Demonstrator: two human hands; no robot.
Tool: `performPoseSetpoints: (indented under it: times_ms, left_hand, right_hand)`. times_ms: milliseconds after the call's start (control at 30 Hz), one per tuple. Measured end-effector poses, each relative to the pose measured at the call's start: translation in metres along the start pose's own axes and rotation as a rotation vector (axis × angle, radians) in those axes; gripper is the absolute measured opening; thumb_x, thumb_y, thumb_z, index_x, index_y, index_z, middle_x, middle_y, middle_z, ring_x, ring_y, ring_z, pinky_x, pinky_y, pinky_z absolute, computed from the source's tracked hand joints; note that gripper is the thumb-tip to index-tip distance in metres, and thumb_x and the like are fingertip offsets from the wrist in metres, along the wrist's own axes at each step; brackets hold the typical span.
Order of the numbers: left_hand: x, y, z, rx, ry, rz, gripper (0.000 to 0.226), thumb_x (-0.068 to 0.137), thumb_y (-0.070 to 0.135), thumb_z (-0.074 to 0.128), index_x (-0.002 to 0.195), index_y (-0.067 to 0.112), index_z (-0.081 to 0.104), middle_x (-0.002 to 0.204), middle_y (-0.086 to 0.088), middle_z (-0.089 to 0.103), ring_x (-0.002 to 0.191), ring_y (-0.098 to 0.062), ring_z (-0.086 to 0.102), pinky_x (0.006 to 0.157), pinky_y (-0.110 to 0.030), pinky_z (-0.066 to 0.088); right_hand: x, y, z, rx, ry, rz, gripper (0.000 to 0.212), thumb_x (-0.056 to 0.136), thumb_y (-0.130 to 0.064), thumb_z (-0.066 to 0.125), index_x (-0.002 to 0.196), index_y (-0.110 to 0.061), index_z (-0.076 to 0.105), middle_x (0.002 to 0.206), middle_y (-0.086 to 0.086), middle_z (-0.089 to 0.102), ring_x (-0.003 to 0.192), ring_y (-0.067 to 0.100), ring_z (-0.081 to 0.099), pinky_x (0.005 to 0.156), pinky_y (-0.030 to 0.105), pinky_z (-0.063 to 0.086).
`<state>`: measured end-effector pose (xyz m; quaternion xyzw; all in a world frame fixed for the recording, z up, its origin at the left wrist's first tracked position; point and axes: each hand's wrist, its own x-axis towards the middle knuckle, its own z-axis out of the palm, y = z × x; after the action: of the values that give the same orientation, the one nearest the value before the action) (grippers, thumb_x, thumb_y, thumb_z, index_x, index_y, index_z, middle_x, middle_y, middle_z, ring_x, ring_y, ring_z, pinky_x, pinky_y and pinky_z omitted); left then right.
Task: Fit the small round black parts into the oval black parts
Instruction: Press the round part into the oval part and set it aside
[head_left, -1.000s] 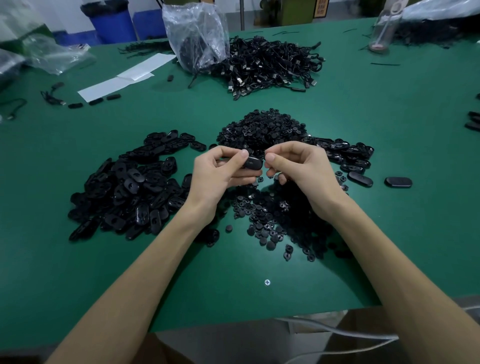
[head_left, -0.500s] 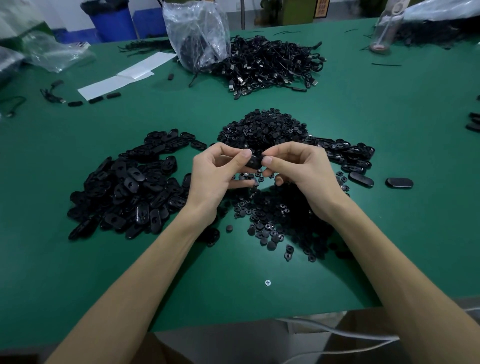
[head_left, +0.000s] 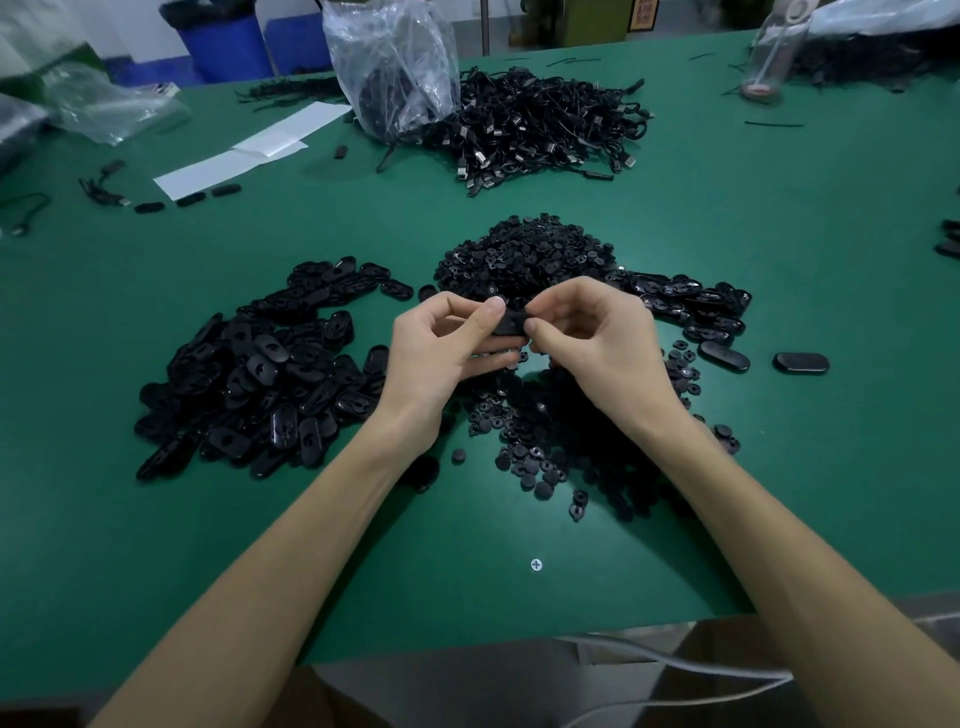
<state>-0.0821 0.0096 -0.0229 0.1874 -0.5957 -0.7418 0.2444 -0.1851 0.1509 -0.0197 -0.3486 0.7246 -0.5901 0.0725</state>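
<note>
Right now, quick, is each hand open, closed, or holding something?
Left hand: closed, pinching the oval black plastic part.
Right hand: closed, pinching the same part's other end.

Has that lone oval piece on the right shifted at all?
No. The lone oval part keeps its spot relative to the table screw.

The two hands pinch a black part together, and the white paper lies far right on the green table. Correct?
No: the head view shows the white paper far left on the green table. The left hand and right hand do pinch a black part together.
</note>
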Motion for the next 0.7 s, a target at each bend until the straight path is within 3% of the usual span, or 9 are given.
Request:
performPoseSetpoints:
  times_ms: [433,700]
  left_hand:
    - [-0.0047,-0.0021,0.0049,0.075,-0.011,0.081,0.012,0.095,0.01,0.075,0.092,-0.001,0.068,0.087,-0.016,0.078,0.09,-0.032,0.078,0.08,-0.033,0.064]
    - [-0.0016,-0.0049,0.0012,0.152,-0.048,0.135,0.02,0.089,0.004,0.08,0.107,0.0,0.071,0.096,-0.017,0.078,0.093,-0.029,0.078,0.086,-0.037,0.063]
  right_hand:
    - [-0.0015,-0.0014,0.0041,-0.076,0.033,-0.06,0.014,0.087,-0.006,0.077,0.088,-0.019,0.07,0.082,-0.008,0.072,0.074,0.007,0.067,0.072,0.024,0.056]
    - [-0.0027,-0.0026,0.0047,-0.106,0.076,-0.052,0.011,0.088,-0.014,0.081,0.088,-0.019,0.071,0.08,-0.011,0.071,0.072,0.004,0.065,0.067,0.015,0.05]
